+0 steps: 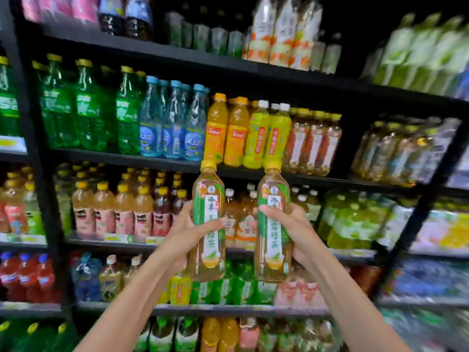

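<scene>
The left hand [189, 232] holds the left bottle [209, 191] and the right hand [291, 229] holds the right bottle [273, 250]. Both bottles are upright and side by side in front of the shelves, just below picture centre. On each hand the fingers [214, 223] are curled round the bottle's middle, with the thumb pressed across the label front and the rest hidden behind. A clear gap parts the two bottles, and through it white-capped bottles [243, 217] show on the shelf behind. Both yellow caps reach the black shelf edge [177, 166] at 12 o'clock. At 6 o'clock the bottle bases hang over a lower row of green and pink packs. A black upright [43, 199] stands well off at 9 o'clock, and another [416, 224] at 3 o'clock. Both forearms come in from 6 o'clock. Each held bottle has amber liquid and a green and white label. The label reads 冷萃 at the top, and 露绿茶 runs down the right bottle below the thumb. On the left bottle only 茶 is plain lower down. Green bottles [58, 110] stand at 10 o'clock, with blue bottles [175, 123] beside them. Orange bottles [228, 133] stand at 12 o'clock with red tags too blurred to read. Pink-label bottles [114, 212] stand at 9 o'clock.
</scene>
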Demonstrator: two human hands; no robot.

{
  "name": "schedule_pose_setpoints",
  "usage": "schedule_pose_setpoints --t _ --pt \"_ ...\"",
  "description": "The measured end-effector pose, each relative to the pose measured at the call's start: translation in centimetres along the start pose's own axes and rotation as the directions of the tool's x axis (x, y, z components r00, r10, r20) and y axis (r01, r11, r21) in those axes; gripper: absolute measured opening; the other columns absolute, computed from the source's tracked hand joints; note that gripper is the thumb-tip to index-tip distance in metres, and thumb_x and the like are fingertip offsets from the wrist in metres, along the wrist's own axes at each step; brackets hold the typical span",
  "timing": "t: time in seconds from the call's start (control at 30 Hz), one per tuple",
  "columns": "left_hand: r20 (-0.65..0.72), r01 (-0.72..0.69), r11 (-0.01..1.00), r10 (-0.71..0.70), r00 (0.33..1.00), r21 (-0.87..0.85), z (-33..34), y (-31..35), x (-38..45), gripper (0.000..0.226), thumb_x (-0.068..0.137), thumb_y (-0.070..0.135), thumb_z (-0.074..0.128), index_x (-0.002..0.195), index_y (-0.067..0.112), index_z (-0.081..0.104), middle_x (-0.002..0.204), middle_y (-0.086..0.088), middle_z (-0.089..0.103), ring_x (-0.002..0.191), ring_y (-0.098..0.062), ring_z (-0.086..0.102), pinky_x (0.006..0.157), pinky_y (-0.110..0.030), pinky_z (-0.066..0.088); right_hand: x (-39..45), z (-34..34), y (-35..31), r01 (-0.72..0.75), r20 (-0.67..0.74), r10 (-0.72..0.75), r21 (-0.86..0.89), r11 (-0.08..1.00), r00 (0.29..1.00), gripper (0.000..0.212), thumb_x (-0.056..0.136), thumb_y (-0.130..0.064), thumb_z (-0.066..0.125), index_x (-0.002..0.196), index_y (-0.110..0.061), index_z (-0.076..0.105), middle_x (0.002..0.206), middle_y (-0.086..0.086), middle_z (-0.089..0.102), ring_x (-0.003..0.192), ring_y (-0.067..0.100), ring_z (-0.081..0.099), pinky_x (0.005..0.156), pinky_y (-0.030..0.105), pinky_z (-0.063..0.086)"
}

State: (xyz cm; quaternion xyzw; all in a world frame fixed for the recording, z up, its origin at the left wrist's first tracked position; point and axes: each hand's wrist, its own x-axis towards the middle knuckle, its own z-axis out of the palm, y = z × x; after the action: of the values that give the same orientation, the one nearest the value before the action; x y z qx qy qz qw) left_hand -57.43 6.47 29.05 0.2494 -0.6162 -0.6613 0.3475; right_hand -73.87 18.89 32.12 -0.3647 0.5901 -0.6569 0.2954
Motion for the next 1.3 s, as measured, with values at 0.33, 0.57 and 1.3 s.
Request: schedule_pose_setpoints --t 0.33,0.57,1.3 --pt "0.119 -0.090 0.991 0.078 0.990 0.101 13.1 3.5 3.8 0.074 0.063 0.028 0.085 0.125 0.026 0.045 0.109 -0.003 0.065 0.095 -0.021 0.067 0.088 -0.047 0.053 0.0 -13.0 -4.6 0.140 -0.137 -0.129 0.068 0.988 0.982 0.054 0.058 -0.025 0.082 0.104 -0.008 0.061 0.096 0.018 0.071 0.081 0.033 0.070 0.076 0.047 0.056" --pt "0.215 -0.140 0.987 0.119 0.969 0.085 21.2 3.7 9.6 0.101 0.041 0.041 0.083 0.131 0.027 0.041 0.112 -0.002 0.066 0.098 -0.021 0.067 0.090 -0.047 0.052 3.9 -20.8 -5.5 0.209 -0.178 -0.198 0.050 0.977 0.964 0.048 0.061 -0.026 0.075 0.104 -0.008 0.062 0.095 0.013 0.072 0.077 0.028 0.072 0.067 0.039 0.057" --pt "0.283 -0.449 0.880 0.395 0.874 0.155 42.0 2.8 31.9 0.066 0.073 0.020 0.079 0.124 0.025 0.037 0.108 0.007 0.062 0.091 0.003 0.064 0.072 -0.016 0.053 19.9 -40.8 -8.7 0.362 -0.098 -0.357 0.031 0.932 0.929 0.042 0.068 -0.026 0.071 0.105 -0.010 0.062 0.099 0.009 0.073 0.086 0.031 0.071 0.069 0.044 0.059"
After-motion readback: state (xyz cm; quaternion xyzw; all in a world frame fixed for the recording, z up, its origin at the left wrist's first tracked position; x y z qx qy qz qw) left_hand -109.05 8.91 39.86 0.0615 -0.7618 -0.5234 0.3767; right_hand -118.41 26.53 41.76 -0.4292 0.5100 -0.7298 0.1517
